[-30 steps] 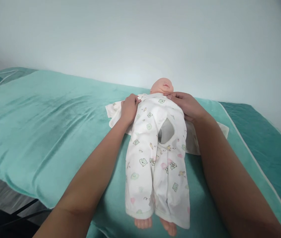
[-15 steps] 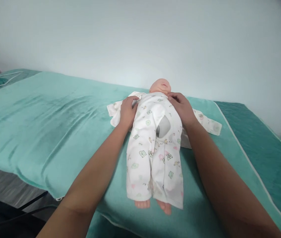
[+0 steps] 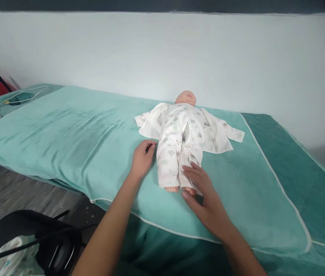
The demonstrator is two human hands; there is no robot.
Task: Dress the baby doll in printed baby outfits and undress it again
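Note:
A baby doll lies on its back on the green sheet. It wears white printed trousers, pulled up to the chest, with a gap at the crotch. Spread out under its trunk is a white printed baby shirt, sleeves out to both sides. My left hand is beside the trouser leg on the left, fingers slightly bent and holding nothing. Over the lower end of the other leg is my right hand, thumb and fingers apart. It partly hides that foot; whether it touches the leg, I cannot tell.
The light green sheet covers the bed, with darker green cloth at the right. A black chair with folded cloth stands at the lower left. Behind the bed is a white wall. A white cord lies far left.
Both hands have left the trousers' waist and come down toward the doll's legs. The shirt panels now lie more spread at the sides. The view has shifted, showing more chair.

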